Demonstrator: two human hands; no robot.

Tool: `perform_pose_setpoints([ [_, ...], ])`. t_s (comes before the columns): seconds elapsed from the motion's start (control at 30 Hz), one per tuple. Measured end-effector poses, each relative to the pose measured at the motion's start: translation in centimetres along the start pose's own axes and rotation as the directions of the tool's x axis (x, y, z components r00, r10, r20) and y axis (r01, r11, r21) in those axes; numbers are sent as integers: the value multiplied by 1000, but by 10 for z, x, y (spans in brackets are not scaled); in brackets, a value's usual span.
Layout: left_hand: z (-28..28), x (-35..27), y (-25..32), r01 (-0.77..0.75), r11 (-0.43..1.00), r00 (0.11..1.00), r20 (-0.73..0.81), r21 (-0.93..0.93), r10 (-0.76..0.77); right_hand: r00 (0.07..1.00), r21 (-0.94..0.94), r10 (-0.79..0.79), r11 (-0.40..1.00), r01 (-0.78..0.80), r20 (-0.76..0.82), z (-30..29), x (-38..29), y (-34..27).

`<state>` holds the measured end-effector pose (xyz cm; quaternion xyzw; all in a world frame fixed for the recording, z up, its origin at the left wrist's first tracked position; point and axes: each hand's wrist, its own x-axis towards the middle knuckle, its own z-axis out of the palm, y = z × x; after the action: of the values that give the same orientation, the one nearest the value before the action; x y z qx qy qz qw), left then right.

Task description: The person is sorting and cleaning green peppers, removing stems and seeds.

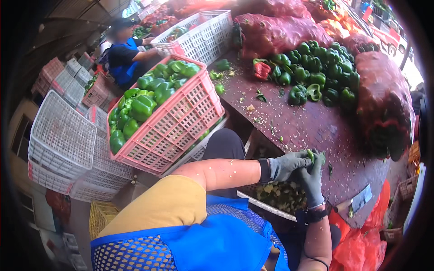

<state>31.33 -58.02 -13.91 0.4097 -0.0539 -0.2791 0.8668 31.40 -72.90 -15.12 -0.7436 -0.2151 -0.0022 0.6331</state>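
Both my hands wear grey work gloves and meet at the front edge of a dark red table. My left hand (288, 165) reaches in from the left with its fingers closed on a piece of green bell pepper (310, 155). From below, my right hand (312, 184) grips the same piece, fingers and thumb around its far side. The gloves cover much of it, so its full shape is hidden. Beneath my hands a bin (276, 198) holds pepper cores and scraps. The tabletop (298, 125) around them is sprinkled with pale seeds and green bits.
A pink crate (169, 135) heaped with green peppers stands at my left. Loose peppers (315, 67) pile up on the table before a red mesh sack (385, 95). White crates (64, 132) are stacked farther left. A co-worker (123, 56) handles another white crate (200, 37).
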Motion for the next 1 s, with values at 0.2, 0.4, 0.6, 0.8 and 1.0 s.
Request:
perform_pose_setpoints([
  [0.2,-98,5,182,-200,967,918,-315,156,241,987,282,161,947,-151,-12,-16,-6,-19],
  [0.4,-209,18,355,-691,656,395,-601,304,694,955,250,290,931,-266,-64,-28,-1,-8],
  [0.6,-290,104,277,498,-203,605,-171,843,777,898,266,439,865,-425,7,-29,6,9],
  [0.8,-271,134,268,518,-637,855,-316,571,412,862,227,504,835,-501,52,-29,6,14],
  [1.0,-262,108,244,602,-682,798,-323,415,509,865,200,497,843,-500,69,-33,6,2],
])
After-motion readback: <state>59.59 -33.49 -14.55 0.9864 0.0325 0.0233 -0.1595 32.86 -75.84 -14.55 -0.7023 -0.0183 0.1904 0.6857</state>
